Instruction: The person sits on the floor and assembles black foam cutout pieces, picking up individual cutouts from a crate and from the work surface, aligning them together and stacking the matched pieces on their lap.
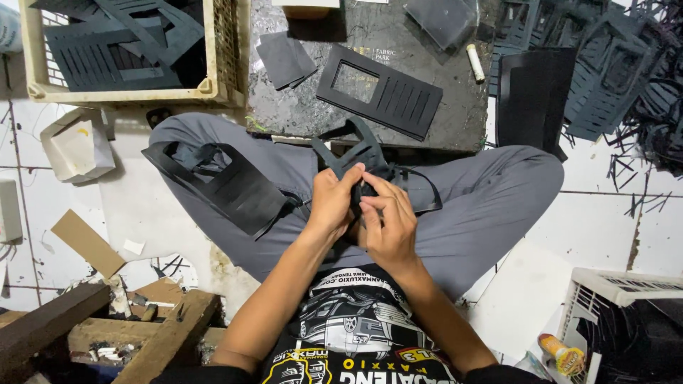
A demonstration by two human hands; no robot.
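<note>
Cut-out piece: a black die-cut sheet piece (359, 158), centre of the frame, held up over the lap, likely so its loose strips hang free and can be picked at.
Left hand: the left hand (331, 203) is closed around the piece's lower edge from the left, thumb on top, steadying it.
Right hand: the right hand (388, 220) sits just beside the left, touching it, fingertips pinched on a thin black strip of the same piece.
Lap: crossed legs in grey trousers (484, 206) serve as a rest; a second black cut sheet (224, 186) lies draped on the knee at centre left, within easy reach.
Work slab: a dark scuffed slab (299, 107) at upper centre carries a slotted black panel (380, 91) lying flat.
Crate: a cream plastic crate (213, 85) at upper left holds stacked black cut pieces.
Offcuts: a heap of black offcuts (612, 78) fills the upper right.
</note>
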